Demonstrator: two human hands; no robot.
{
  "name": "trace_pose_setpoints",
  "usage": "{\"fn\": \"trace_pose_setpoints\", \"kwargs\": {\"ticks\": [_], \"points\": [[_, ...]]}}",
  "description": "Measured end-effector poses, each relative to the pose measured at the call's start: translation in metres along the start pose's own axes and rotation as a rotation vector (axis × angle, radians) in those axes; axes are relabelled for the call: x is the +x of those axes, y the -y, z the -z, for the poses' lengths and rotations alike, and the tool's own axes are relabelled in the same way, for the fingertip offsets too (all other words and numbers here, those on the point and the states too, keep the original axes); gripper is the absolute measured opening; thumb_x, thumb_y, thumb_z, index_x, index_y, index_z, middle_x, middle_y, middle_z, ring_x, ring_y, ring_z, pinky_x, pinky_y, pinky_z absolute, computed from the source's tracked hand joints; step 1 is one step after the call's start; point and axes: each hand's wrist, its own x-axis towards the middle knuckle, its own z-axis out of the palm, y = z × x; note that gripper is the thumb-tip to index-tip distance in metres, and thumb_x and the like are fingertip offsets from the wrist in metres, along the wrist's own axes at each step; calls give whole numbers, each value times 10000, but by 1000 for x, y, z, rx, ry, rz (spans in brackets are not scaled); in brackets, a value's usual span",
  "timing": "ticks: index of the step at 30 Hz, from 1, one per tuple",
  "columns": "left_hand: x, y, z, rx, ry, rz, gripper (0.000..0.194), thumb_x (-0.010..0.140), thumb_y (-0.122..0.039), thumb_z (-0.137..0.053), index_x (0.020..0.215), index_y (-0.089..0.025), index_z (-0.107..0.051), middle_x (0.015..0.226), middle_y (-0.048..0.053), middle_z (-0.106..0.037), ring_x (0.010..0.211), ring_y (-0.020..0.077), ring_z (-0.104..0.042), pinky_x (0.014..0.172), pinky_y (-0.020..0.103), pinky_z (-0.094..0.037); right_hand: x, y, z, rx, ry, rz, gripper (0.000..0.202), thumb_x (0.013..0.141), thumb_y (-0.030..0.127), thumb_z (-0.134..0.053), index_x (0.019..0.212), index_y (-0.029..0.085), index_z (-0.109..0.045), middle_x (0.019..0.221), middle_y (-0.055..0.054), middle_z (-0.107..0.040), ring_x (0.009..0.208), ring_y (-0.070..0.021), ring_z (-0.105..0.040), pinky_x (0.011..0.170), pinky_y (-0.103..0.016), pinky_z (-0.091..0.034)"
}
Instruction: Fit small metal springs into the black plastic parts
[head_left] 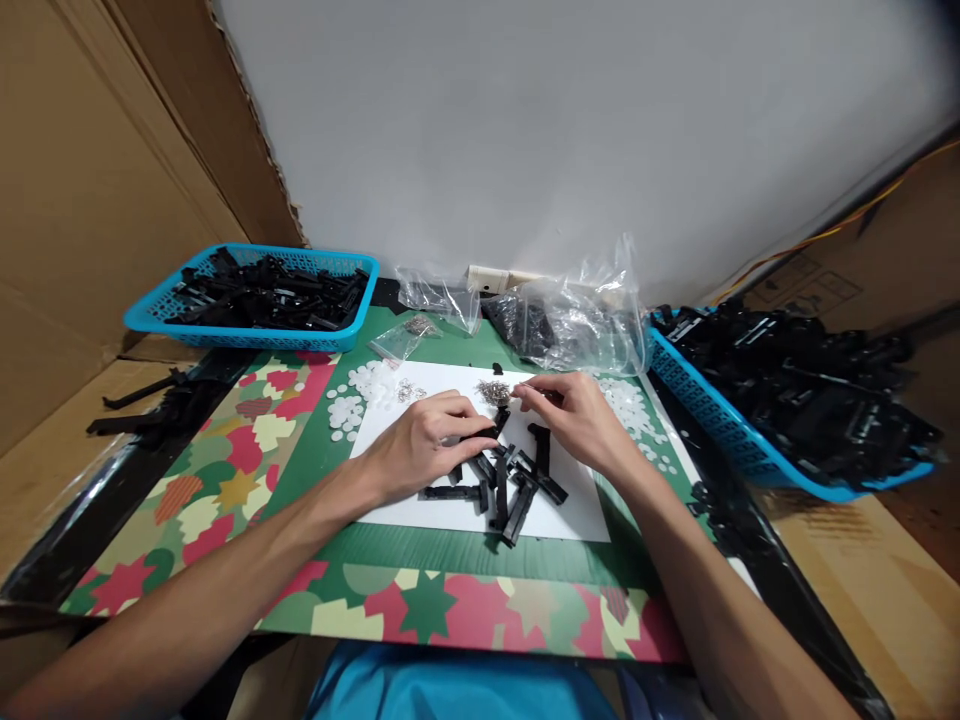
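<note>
My left hand (pixel 435 440) is closed, thumb and fingers pinching a black plastic part (pixel 501 422) above the white sheet (pixel 405 510). My right hand (pixel 566 410) has its thumb and index finger pressed together at the right edge of a small pile of tiny metal pieces (pixel 493 392). Whatever sits between those fingertips is too small to make out. Below both hands, several narrow black plastic parts (pixel 517 510) lie in a loose heap on the sheet. A second, thinner scatter of tiny metal pieces (pixel 409 391) is beyond my left hand.
White discs (pixel 346 412) lie left of the sheet, more discs (pixel 626 405) right. Blue baskets of black parts stand at the left (pixel 255 340) and right (pixel 750 440). Clear plastic bags (pixel 585 325) rest against the wall. Loose black parts (pixel 150 415) lie far left.
</note>
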Motion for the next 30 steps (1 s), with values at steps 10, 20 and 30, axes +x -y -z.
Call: {"fn": "trace_pose_setpoints", "kwargs": {"ticks": [10, 20, 30], "points": [[-1, 5, 3, 69, 81, -39, 222, 1049, -250, -665, 1229, -165, -762, 1059, 97, -743, 1002, 216, -686, 882, 356, -572, 8, -18, -7, 161, -122, 46, 553, 1112, 591, -452, 915, 196, -786, 757, -29, -653, 730, -188, -613, 720, -316, -456], [-5, 8, 5, 39, 85, -14, 226, 1057, -257, -651, 1243, -196, -763, 1063, 85, -733, 1004, 206, -694, 856, 325, -565, 11, -28, -17, 371, -38, 10, 495, 1098, 569, -510, 895, 175, -731, 732, -42, -698, 678, -177, -648, 675, -300, -492], [-3, 7, 5, 12, 78, -10, 191, 1052, -257, -659, 1185, -186, -776, 1059, 100, -744, 993, 215, -691, 855, 344, -564, 6, -17, -14, 229, -26, 18, 450, 1091, 498, -509, 861, 185, -735, 758, -46, -693, 681, -172, -614, 639, -286, -478]]}}
